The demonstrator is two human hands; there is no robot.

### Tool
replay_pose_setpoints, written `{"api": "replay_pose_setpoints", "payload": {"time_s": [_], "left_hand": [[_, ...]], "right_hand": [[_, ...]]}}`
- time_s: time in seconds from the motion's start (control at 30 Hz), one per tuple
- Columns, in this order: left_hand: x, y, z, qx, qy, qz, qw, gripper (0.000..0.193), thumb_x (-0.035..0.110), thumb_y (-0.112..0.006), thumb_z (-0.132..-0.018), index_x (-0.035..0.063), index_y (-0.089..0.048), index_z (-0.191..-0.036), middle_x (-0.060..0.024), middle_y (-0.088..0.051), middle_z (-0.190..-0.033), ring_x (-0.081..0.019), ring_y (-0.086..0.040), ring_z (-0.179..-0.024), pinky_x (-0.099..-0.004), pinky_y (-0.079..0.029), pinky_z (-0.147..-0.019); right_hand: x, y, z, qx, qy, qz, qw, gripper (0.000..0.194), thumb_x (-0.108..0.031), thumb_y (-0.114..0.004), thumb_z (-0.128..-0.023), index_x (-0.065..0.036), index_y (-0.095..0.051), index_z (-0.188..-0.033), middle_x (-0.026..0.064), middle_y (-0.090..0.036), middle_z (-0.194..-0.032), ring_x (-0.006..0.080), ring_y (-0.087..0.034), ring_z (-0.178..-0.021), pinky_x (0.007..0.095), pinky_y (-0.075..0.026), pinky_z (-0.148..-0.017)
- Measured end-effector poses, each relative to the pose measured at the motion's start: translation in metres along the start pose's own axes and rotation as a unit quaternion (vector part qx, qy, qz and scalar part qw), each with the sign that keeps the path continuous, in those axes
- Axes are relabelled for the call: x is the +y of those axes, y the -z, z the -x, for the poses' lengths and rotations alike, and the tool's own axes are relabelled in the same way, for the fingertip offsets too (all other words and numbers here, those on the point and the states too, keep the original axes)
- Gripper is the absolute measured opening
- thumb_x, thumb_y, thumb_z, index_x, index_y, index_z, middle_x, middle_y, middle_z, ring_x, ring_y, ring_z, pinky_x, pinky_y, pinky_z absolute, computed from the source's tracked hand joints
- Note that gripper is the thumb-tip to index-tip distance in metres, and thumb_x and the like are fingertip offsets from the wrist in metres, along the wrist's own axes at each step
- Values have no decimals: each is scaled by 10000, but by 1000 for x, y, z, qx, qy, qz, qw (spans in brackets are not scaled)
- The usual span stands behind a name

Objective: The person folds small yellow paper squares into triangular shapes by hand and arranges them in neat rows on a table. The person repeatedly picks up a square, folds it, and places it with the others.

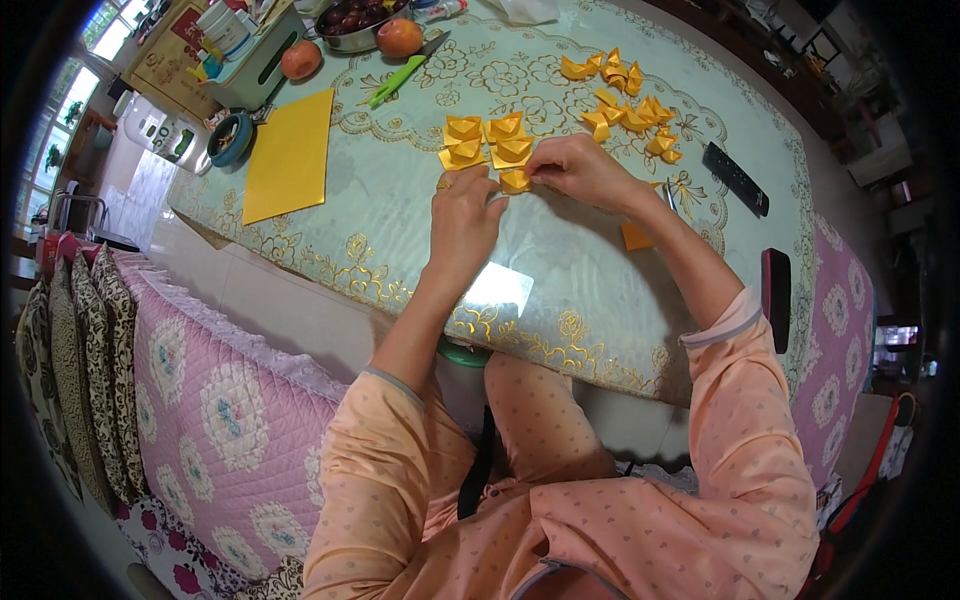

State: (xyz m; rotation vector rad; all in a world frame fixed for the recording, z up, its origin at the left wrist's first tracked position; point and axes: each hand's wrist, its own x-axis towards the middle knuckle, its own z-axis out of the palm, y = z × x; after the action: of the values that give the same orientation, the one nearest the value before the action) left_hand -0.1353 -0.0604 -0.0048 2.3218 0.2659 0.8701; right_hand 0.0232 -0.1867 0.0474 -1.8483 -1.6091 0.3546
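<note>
My right hand pinches the right side of a small gold folded-paper ingot on the tabletop. At its left edge rests my left hand, palm down with a ring on one finger; whether its fingertips grip the paper is hidden. Just beyond both hands, more paper ingots are set in two short columns, seemingly on flat gold squares. A loose group of folded gold pieces lies farther back on the right. Under my right forearm an orange-gold paper square shows partly.
The table has a patterned cover. On its left are a yellow paper sheet, a green-handled knife, red fruits and a blue bowl. A remote control and a dark phone-like case lie right.
</note>
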Motion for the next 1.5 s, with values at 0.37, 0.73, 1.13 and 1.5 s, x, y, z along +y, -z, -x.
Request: {"api": "replay_pose_setpoints", "payload": {"time_s": [0.37, 0.73, 1.13, 1.5], "left_hand": [[0, 0, 0, 5, 14, 8, 1000, 184, 46, -720, -687, -26, -664, -847, -182, -655, -1036, -361, -578, -968, -422, -465, -845], [2, 2, 0, 15, 4, 8, 1000, 177, 24, -716, -679, -31, -660, -837, -177, -659, -1019, -354, -582, -948, -408, -473, -836], [-3, 1, 0, 32, 7, -8, 999, 154, 29, -729, -691, -2, -681, -835, -123, -688, -996, -287, -612, -917, -356, -504, -794], [-4, -1, -1, 20, 16, -13, 1000, 175, 49, -731, -701, 13, -705, -871, -124, -681, -1032, -276, -609, -951, -351, -498, -823]], "right_hand": [[-1, -1, 1, 8, 0, 5, 1000, 110, -32, -656, -761, -6, -659, -868, 112, -661, -812, 273, -628, -735, 350, -495, -655], [1, -2, 2, 18, 6, 10, 1000, 147, -35, -676, -770, -4, -655, -912, 102, -648, -795, 247, -625, -714, 334, -490, -645], [-16, 5, 29, 86, -136, -83, 983, 213, -40, -667, -812, -29, -679, -1024, 35, -641, -779, 76, -570, -688, 236, -462, -615], [-23, -41, 60, 175, -68, 103, 977, 155, -91, -653, -815, -63, -674, -966, 79, -582, -773, 254, -585, -698, 335, -468, -606]]}}
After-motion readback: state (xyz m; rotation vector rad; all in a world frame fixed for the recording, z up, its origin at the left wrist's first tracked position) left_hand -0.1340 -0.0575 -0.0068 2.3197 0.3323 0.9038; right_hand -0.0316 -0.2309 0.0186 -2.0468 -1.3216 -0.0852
